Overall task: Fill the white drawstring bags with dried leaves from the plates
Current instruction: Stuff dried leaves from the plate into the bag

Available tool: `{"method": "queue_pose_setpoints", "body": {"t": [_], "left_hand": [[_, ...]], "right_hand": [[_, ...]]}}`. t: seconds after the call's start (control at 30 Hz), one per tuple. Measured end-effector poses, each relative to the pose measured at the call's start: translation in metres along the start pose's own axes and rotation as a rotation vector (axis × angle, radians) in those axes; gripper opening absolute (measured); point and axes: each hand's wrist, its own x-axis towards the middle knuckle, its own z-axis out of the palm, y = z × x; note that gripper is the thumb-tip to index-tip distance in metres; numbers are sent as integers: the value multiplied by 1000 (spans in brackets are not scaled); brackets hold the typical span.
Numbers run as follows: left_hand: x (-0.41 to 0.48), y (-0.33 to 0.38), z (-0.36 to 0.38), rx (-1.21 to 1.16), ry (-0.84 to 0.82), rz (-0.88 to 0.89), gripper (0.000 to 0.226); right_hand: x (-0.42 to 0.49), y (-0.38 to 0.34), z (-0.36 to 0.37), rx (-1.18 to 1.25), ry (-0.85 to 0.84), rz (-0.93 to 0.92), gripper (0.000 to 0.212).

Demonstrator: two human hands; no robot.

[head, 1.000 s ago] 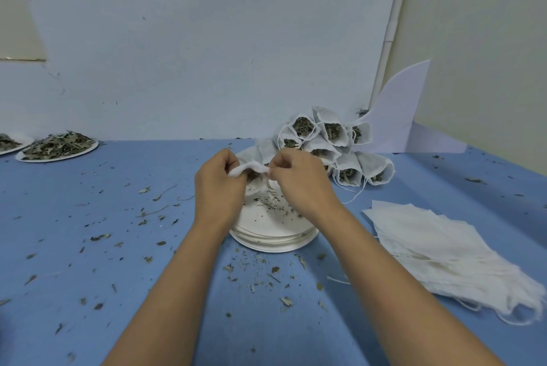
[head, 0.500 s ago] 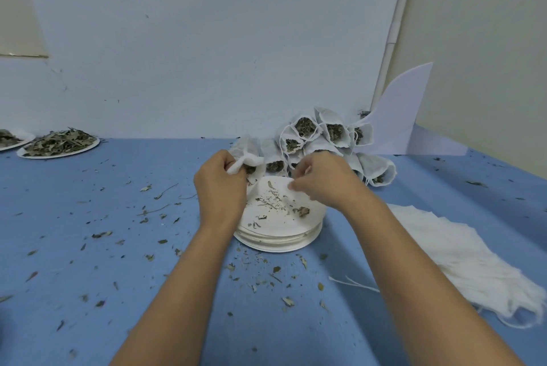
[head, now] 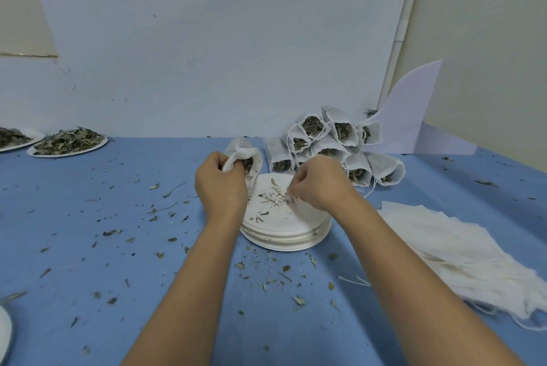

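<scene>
My left hand (head: 220, 185) grips the mouth of a white drawstring bag (head: 247, 155) with dried leaves showing inside it, held just past the far left rim of a stack of white plates (head: 284, 235). Only a few leaf crumbs (head: 270, 198) lie on the top plate. My right hand (head: 318, 182) hovers over the plate's right side with its fingertips pinched together on small leaf bits. Behind the plates, a pile of filled bags (head: 334, 146) leans against the wall.
A heap of flat unfilled bags (head: 473, 259) lies at the right. Two plates heaped with dried leaves (head: 69, 142) sit at the far left. Leaf crumbs are scattered over the blue table (head: 88, 247). A white sheet (head: 411, 111) stands at the back right.
My right hand has let go of the bag's mouth and dropped to the plate, pinching leaf bits. My left hand keeps hold of the bag, now shifted left off the plate.
</scene>
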Motion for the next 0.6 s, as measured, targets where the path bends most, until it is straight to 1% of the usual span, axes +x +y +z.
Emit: {"method": "queue_pose_setpoints", "body": {"t": [0.07, 0.1, 0.2, 0.33, 0.4, 0.47, 0.57, 0.6], "left_hand": [[0, 2, 0, -8, 8, 2, 39], [0, 2, 0, -9, 10, 3, 39], [-1, 4, -1, -18, 5, 4, 39], [0, 4, -2, -29, 16, 1, 39], [1, 3, -3, -32, 23, -3, 38], [2, 3, -4, -31, 25, -4, 38], [2, 3, -5, -19, 41, -15, 40], [2, 3, -5, -18, 44, -19, 40]], "right_hand": [[9, 0, 6, 68, 139, -32, 7], [13, -1, 10, 70, 153, -46, 9], [25, -5, 24, -19, 79, -119, 8], [24, -7, 32, -110, 15, -217, 15], [20, -7, 32, -154, -21, -274, 15], [14, -5, 29, -150, -46, -327, 13], [5, -1, 23, -81, -85, -387, 8], [1, 1, 21, -57, -96, -401, 10]]}}
